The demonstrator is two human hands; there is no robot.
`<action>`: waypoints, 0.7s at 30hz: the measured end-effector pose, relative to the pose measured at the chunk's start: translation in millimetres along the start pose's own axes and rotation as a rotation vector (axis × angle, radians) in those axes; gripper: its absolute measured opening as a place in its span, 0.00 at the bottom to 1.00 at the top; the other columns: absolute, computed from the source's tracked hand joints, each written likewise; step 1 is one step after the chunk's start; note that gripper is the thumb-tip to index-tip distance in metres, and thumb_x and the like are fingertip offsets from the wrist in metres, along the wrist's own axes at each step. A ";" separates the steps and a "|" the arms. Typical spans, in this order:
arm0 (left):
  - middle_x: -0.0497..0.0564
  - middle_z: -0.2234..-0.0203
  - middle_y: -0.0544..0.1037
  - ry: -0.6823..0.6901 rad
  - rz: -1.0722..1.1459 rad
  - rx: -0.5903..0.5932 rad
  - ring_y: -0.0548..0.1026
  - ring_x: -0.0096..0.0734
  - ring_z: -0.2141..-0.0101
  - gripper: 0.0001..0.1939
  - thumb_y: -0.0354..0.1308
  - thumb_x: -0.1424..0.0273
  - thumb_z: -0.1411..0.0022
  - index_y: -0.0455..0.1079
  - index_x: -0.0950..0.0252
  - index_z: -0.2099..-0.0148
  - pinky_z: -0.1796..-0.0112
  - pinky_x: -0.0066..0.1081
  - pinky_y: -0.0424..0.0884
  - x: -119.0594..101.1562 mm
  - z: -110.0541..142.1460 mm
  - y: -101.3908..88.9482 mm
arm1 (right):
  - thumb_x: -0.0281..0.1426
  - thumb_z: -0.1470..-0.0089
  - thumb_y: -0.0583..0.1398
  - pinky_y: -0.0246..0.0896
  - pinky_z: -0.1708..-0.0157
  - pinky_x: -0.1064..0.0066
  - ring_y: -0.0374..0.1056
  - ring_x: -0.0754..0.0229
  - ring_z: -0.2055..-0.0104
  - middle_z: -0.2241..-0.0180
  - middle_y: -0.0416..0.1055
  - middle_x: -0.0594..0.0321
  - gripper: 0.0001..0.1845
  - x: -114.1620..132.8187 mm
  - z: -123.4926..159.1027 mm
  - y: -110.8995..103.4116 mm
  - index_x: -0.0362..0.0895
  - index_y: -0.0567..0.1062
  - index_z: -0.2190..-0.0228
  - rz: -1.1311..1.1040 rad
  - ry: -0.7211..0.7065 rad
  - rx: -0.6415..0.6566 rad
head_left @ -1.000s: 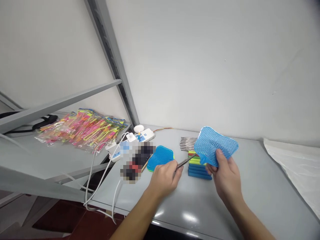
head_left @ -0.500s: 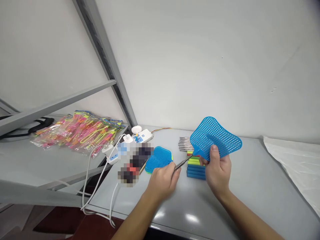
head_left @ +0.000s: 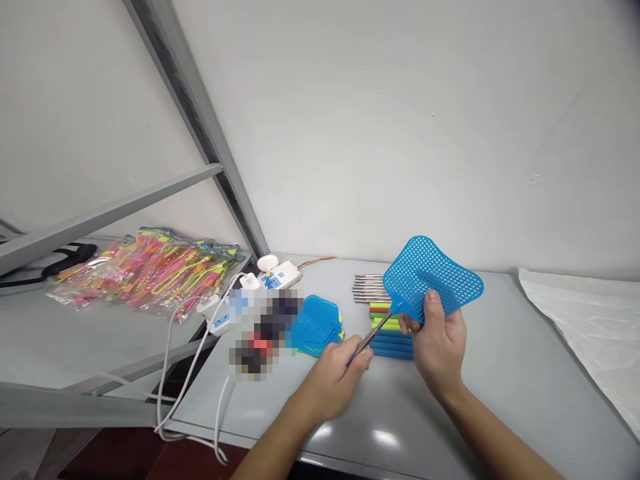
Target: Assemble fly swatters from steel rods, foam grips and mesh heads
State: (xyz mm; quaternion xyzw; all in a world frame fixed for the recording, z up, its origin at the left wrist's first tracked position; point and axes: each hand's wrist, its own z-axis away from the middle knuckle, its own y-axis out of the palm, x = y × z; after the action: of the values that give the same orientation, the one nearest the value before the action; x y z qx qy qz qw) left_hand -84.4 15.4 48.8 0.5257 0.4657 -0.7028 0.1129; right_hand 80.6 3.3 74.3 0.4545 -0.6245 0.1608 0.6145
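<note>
My right hand (head_left: 439,340) pinches the lower edge of a blue mesh fly-swatter head (head_left: 431,277), held up flat above the table. A thin metal rod (head_left: 376,329) runs from the head's neck down into my left hand (head_left: 339,375), which is closed round it. Just behind my hands lies a stack of blue, green and red handle grips (head_left: 389,330) with a bundle of metal rods (head_left: 369,288) beyond it. A pile of blue swatter heads (head_left: 316,323) lies to the left of my left hand.
Grey table (head_left: 520,373) against a white wall. White power strips (head_left: 277,274) and cables (head_left: 175,360) lie at its left end. A lower shelf holds packets of bright plastic toys (head_left: 150,268). White sheet (head_left: 585,333) at the right. A slanted metal frame post (head_left: 200,127).
My right hand turned the swatter head from crumpled to flat and upright. The rod now sits at the head's neck, and my left hand shifted slightly right along it.
</note>
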 end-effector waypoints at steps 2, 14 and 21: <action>0.43 0.81 0.62 -0.022 0.072 0.027 0.63 0.28 0.76 0.18 0.41 0.60 0.29 0.60 0.62 0.69 0.71 0.28 0.57 -2.6 -0.1 -0.6 | 0.41 0.39 0.56 0.57 0.81 0.71 0.55 0.67 0.81 0.80 0.58 0.72 0.16 1.2 0.1 -1.5 0.47 0.62 0.75 0.015 0.003 0.005; 0.40 0.85 0.59 -0.217 0.623 0.327 0.53 0.21 0.83 0.19 0.45 0.55 0.31 0.61 0.63 0.68 0.81 0.23 0.49 7.1 1.1 -7.0 | 0.43 0.42 0.58 0.53 0.84 0.74 0.52 0.70 0.82 0.80 0.56 0.74 0.17 -10.6 -3.0 -8.0 0.47 0.60 0.74 0.017 0.110 0.019; 0.36 0.88 0.53 -0.334 1.030 0.592 0.44 0.18 0.90 0.16 0.46 0.55 0.33 0.58 0.61 0.68 0.87 0.22 0.42 5.9 -9.2 -17.6 | 0.44 0.42 0.58 0.50 0.84 0.75 0.46 0.71 0.84 0.81 0.52 0.76 0.17 -17.5 -4.6 -9.7 0.48 0.59 0.72 -0.012 0.201 0.064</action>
State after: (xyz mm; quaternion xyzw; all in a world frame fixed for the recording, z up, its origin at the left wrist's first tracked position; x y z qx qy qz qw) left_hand -92.5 34.0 53.1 0.5749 -0.0868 -0.7303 0.3587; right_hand 87.8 8.0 55.7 0.4591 -0.5513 0.2216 0.6604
